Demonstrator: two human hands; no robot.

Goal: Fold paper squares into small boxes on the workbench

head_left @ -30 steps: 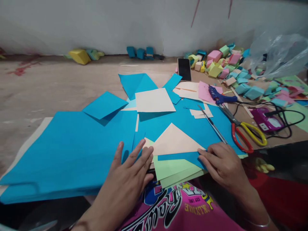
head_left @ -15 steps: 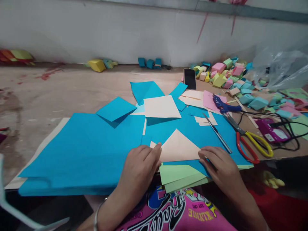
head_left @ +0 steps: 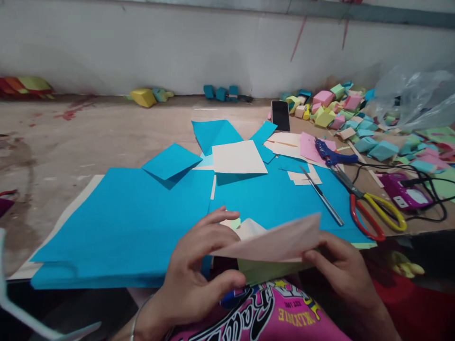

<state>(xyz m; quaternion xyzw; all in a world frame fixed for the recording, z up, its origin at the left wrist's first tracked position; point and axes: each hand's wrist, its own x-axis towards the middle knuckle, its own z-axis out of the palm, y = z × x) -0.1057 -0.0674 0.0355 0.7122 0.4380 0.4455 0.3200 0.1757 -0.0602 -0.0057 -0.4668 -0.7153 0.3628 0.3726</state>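
A folded pale peach sheet of paper (head_left: 277,241) is raised and tilted above the front edge of the table. My right hand (head_left: 341,260) pinches its right end between thumb and fingers. At the paper's left tip is my left hand (head_left: 199,265), its thumb and fingers spread apart; whether they touch the paper is hard to tell. Under it lies a light green sheet (head_left: 263,270), partly covered. Large blue sheets (head_left: 142,213) spread beneath and beside my hands. Farther back lie a pale peach square (head_left: 238,157) and a blue square (head_left: 172,161).
To the right are a craft knife (head_left: 325,199), scissors (head_left: 373,208) with red and yellow handles, a blue glue gun (head_left: 334,154) and a purple power box (head_left: 405,192) with black cords. A phone (head_left: 280,116) and heaped paper boxes (head_left: 341,111) sit toward the wall.
The peach paper has been lifted off the blue sheets and tipped up toward me. My left hand has opened, thumb spread from fingers. My right hand keeps its pinch.
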